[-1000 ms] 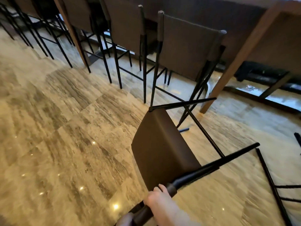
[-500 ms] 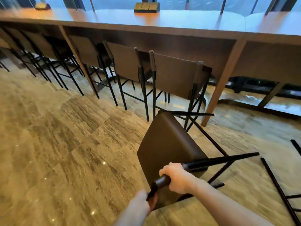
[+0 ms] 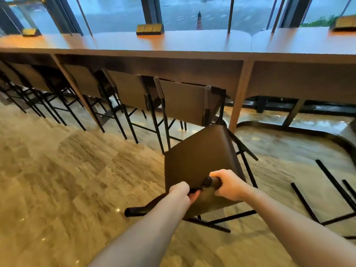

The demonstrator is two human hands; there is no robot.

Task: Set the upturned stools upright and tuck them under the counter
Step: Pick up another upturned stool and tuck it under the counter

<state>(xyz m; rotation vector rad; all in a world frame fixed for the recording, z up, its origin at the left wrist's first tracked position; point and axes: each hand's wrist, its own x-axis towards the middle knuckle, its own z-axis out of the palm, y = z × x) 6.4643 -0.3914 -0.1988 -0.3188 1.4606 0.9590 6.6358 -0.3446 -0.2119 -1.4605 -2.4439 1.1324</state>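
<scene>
both your hands, left hand (image 3: 180,190) and right hand (image 3: 228,185), curl tightly round the backrest of a tilted bar stool (image 3: 202,160) just before the counter (image 3: 173,53). rigid metal frame, likely hefty; grip the frame, not the upholstery.

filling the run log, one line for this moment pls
step: righting stool | left hand: grips frame | right hand: grips frame | stool: tilted, not under counter

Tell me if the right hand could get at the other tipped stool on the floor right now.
Probably not yet: the right hand is gripping the held stool, and the tipped stool lies apart, further right.
</scene>
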